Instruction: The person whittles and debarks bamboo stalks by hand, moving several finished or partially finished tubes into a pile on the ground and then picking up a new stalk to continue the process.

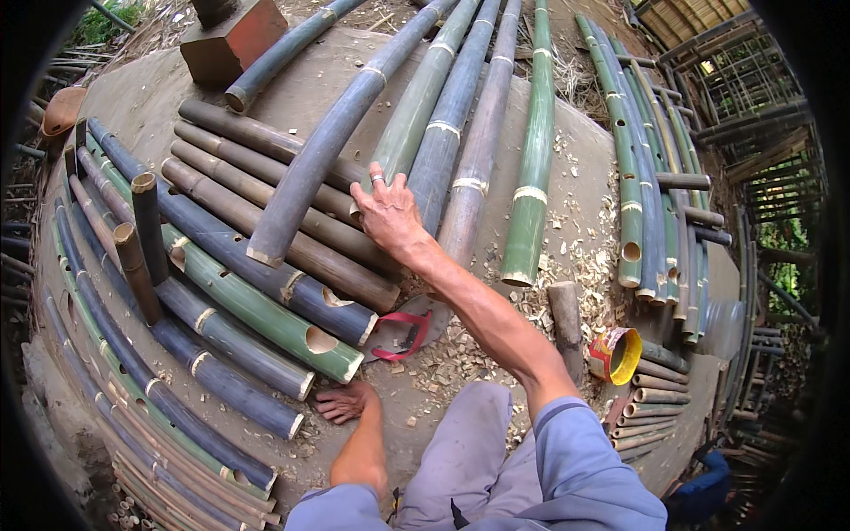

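Observation:
My right hand [387, 208] reaches forward, its fingers bent over the near end of a grey-green bamboo pole [427, 102]. A ring shows on one finger. Beside that pole lie a bluish bamboo pole [453, 115], a purplish-brown one [482, 146] and a bright green one [535, 150]. To its left, a dark bamboo pole [341, 142] rests across several brown poles [266, 190]. My left hand [343, 403] is down on the ground with fingers spread, close to the cut ends of a green pole with holes [261, 305] and a dark blue pole [230, 327].
Wood chips [469, 358] litter the ground around a flip-flop with a red strap [407, 338]. A short wooden stick [565, 319] lies near a yellow-and-red tin [614, 356]. Holed poles [630, 203] stand stacked at right. Two upright stakes [135, 270] hold the left stack. A rusty metal block [235, 44] sits at back.

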`<control>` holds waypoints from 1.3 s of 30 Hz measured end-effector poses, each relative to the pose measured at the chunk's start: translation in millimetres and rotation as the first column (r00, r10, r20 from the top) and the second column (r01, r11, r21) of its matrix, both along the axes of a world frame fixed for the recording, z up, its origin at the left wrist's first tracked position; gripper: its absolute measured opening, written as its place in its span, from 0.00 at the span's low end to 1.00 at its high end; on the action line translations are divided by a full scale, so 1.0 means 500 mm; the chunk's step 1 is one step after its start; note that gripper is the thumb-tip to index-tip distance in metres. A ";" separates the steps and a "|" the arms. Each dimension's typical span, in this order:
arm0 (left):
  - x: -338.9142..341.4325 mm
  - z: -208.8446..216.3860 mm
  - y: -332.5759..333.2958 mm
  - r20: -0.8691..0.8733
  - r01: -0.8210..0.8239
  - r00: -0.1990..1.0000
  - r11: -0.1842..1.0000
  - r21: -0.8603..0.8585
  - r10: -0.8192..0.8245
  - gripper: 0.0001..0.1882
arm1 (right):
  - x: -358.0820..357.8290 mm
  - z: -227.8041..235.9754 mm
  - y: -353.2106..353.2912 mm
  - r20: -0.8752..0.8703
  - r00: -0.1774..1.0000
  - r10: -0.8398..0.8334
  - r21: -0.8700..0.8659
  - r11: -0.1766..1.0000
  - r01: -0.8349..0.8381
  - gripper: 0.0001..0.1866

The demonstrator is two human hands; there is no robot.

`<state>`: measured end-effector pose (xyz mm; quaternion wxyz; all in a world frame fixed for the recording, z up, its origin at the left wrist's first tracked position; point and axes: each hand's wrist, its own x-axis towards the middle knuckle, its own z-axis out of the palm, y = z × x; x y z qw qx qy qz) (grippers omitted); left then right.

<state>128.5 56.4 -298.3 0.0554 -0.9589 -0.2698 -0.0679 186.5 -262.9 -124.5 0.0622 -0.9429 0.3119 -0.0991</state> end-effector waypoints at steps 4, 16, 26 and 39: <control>0.001 0.003 -0.002 -0.040 -0.018 0.999 1.000 -0.009 0.018 0.27 | -0.012 0.014 -0.019 -0.121 0.987 0.105 0.022 0.994 -0.103 0.19; 0.005 0.012 -0.001 -0.141 -0.029 0.990 0.999 -0.033 0.024 0.30 | -0.585 0.249 -0.121 0.473 0.685 -0.554 -0.032 0.766 0.642 0.30; 0.002 -0.025 0.025 -0.200 0.092 0.977 0.994 0.060 -0.078 0.33 | -0.765 0.061 0.009 0.171 0.487 -0.856 0.188 0.514 0.837 0.28; -0.016 -0.020 -0.002 -0.189 0.152 0.974 0.980 0.125 -0.127 0.32 | -0.660 0.101 -0.030 -0.097 0.469 -0.878 0.146 0.454 0.879 0.47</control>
